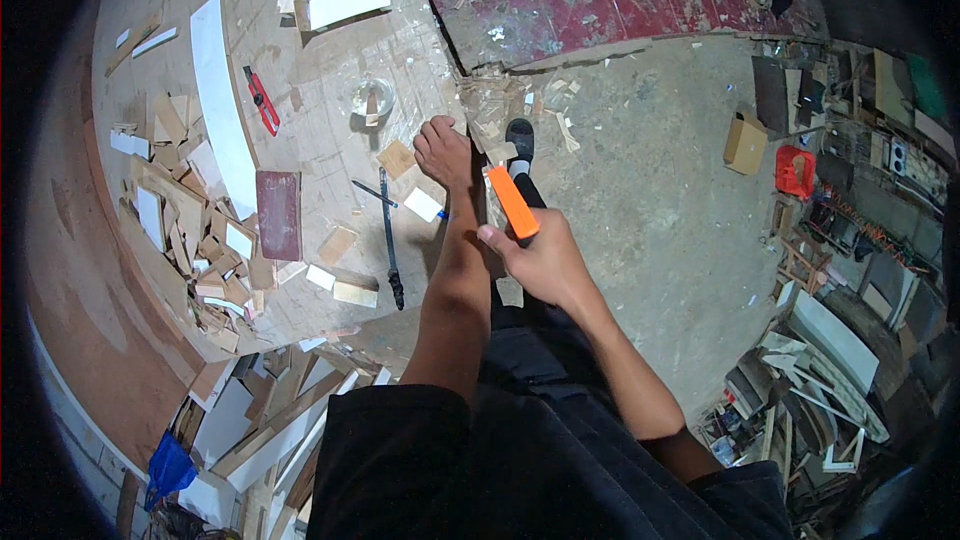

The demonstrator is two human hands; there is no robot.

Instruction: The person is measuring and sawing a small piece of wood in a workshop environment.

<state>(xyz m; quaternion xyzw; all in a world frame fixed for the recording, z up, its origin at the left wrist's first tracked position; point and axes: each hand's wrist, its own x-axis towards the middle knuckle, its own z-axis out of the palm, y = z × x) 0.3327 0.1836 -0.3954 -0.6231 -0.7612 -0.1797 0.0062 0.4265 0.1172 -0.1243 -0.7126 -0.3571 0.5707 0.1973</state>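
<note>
My right hand (548, 258) is closed round a tool with an orange and black body (512, 202). Its working end points toward the table's edge, and I cannot tell its exact kind. My left hand (445, 152) rests at the table's right edge with curled fingers. A small pale piece (460, 127) shows at its fingertips, but what the fingers grip is hidden. Close by lie a square wood offcut (397, 159) and a white offcut (423, 204). Beyond the left hand stands a clear plastic cup (373, 100) with a wooden piece in it.
A red utility knife (261, 101), a long white strip (224, 105) and a dark red block (279, 215) lie on the table (330, 160). Heaped offcuts (190, 220) cover its left side. A red basket (795, 172) and a cardboard box (745, 143) stand on the right.
</note>
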